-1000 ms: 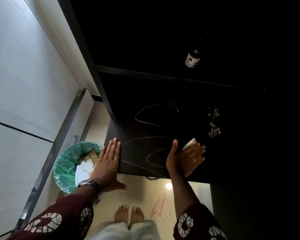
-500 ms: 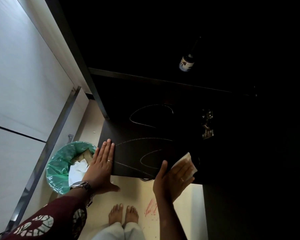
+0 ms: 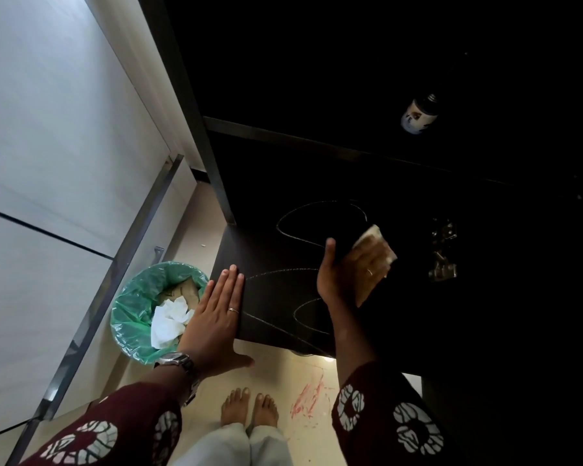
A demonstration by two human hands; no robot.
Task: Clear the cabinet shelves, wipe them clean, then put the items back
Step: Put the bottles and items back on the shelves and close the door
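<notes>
A person is standing barefoot, feet (image 3: 249,408) on a pale floor just below the near edge of a dark cabinet panel (image 3: 283,297), with red scribbles on the floor (image 3: 306,398) beside them. The left hand (image 3: 212,321) is lying flat with straight fingers against the panel's left edge, bracing it and gripping nothing. Just left of the panel a bin with a green liner (image 3: 128,317) is holding crumpled white tissues. The right hand (image 3: 350,274) is pressing a pale folded cloth (image 3: 372,233) onto the panel's face with fingers stretched flat and thumb spread wide, beside looping chalky lines (image 3: 317,210) that are marking the surface. This looks like the wiping step. Doing it well probably means pressing firmly, working along each line, turning the cloth to a clean side, and bracing the panel with the left hand. At the panel's right side, metal hinge hardware (image 3: 443,253) is glinting; the cloth could snag there. Beyond the panel, deep in shadow, a small bottle (image 3: 417,116) is sitting on a shelf, so that shelf is not yet cleared.
</notes>
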